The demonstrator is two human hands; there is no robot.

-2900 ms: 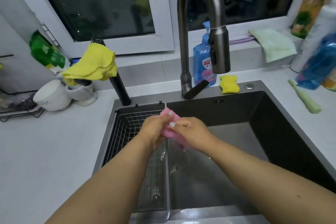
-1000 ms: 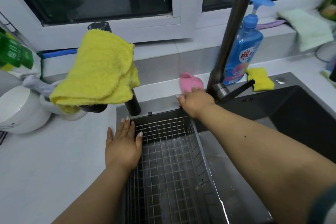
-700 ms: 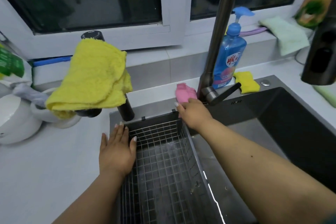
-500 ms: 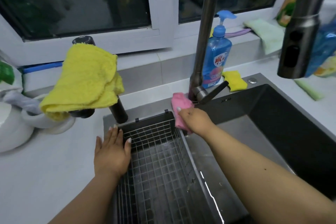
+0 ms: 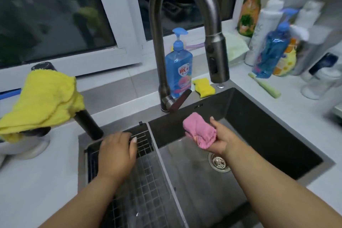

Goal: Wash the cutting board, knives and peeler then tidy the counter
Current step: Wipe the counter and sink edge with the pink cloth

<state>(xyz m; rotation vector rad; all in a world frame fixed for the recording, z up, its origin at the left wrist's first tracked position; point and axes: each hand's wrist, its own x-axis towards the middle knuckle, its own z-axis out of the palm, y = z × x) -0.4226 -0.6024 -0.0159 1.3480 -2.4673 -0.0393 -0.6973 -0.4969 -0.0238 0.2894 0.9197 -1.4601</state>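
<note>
1. Nearest the camera, the left hand is hovering palm down with relaxed fingers over the back end of the wire basket; I cannot tell if it is touching the wire, and it is holding nothing.
2. Just beyond, the right hand is gripping the bunched pink cloth over the sink, above and just behind the drain.
3. The cloth is sitting left of the palm, its long axis running from near right to far left, the thumb raised behind it.
4. The spray head of the faucet is hanging above the cloth and a little to its right; judging by this, the right hand is the one nearer for rinsing or wringing.
5. No cutting board, knife or peeler is showing.
</note>
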